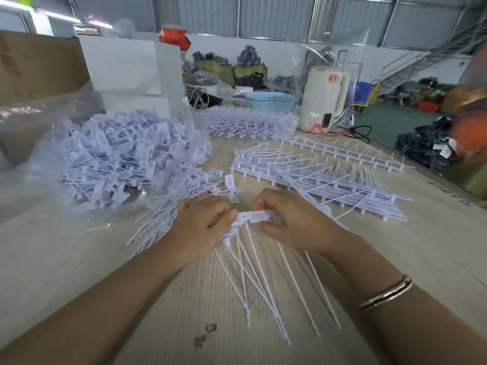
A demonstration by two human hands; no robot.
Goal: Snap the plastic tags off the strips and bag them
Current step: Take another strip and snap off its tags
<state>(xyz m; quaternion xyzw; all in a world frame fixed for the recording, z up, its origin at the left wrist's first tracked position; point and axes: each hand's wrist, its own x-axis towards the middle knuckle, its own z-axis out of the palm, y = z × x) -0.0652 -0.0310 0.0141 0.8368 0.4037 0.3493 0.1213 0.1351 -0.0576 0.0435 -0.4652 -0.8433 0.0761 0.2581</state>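
At the middle of the wooden table [434, 233] my left hand [200, 222] grips a bunch of white plastic tags [234, 230] whose long thin tails [263, 280] fan down toward me. My right hand [287, 219] pinches the flat head of one tag [259, 216] right beside the left thumb. A clear plastic bag [110, 156] heaped with loose tags lies open at the left. Stacked white strips [329, 177] with tags still joined lie to the right of my hands, with a further strip [342, 150] behind them.
More strips [250, 122] are piled at the table's far side, near a blue basket [270, 101] and a white appliance [325, 96]. A white box [131, 72] and brown cardboard [39, 64] stand at the back left. Someone in orange [471, 106] is at the right edge.
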